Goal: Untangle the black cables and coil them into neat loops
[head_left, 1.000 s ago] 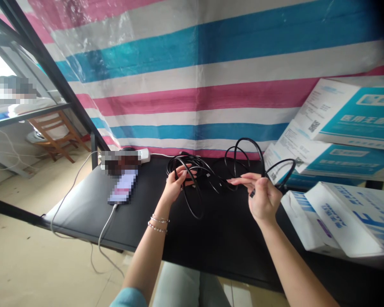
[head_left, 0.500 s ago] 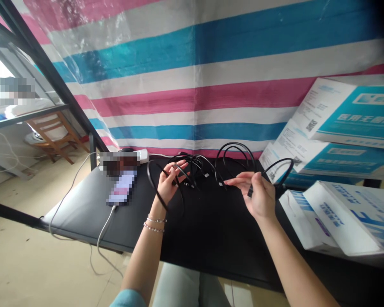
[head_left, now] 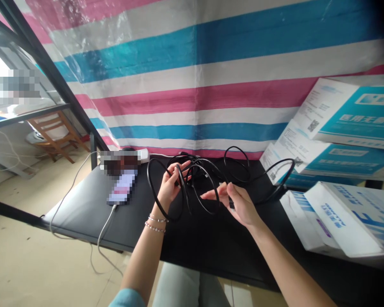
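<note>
A long black cable runs in loops between my two hands, above the black tabletop. My left hand is closed on the cable, with a large loop hanging around its wrist side. Thumb and fingers of my right hand pinch another stretch of it, and a dark end or plug shows below the fingers. Between the hands a round loop stands out. More coiled black cables lie behind my left hand at the back of the table, partly hidden by it.
White and teal boxes are stacked at the back right, with white and blue boxes in front. At left lie a phone on a grey charging cable and a white plug block. A striped sheet hangs behind.
My right hand has moved left and slightly down, closer to my left hand, bringing the cable with it. A loop now bulges between the hands. My left hand has barely moved.
</note>
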Demonstrator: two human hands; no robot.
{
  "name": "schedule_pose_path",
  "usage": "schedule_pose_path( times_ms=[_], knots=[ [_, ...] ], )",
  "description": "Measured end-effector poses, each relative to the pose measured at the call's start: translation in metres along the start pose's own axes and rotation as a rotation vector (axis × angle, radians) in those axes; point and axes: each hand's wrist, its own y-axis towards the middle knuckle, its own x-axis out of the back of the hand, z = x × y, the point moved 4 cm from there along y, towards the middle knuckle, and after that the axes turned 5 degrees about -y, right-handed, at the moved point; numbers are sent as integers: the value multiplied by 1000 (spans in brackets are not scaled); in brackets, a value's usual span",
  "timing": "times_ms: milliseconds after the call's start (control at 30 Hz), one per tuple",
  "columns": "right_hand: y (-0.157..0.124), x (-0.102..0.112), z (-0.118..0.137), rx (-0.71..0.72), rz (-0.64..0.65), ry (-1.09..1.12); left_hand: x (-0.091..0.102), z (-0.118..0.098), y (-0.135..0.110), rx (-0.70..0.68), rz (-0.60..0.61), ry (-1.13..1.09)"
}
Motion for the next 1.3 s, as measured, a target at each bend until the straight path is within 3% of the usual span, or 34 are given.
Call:
schedule_pose_path(
  times_ms=[267, 700, 933, 1167, 1300],
  knots=[
    [-4, -12, -8, -129, 126, 132, -1, 18, 4, 13, 10, 147],
    [2, -2, -11, -139, -34, 410, -1, 35, 7, 8, 130, 423],
    [4, 4, -15, -187, -106, 436, -2, 38, 6, -31, 186, 640],
    [3, 2, -18, -196, -99, 324, 1, 38, 6, -44, 67, 823],
    [2, 0, -15, -195, -99, 231, 5, 29, 4, -103, -77, 845]
  ],
)
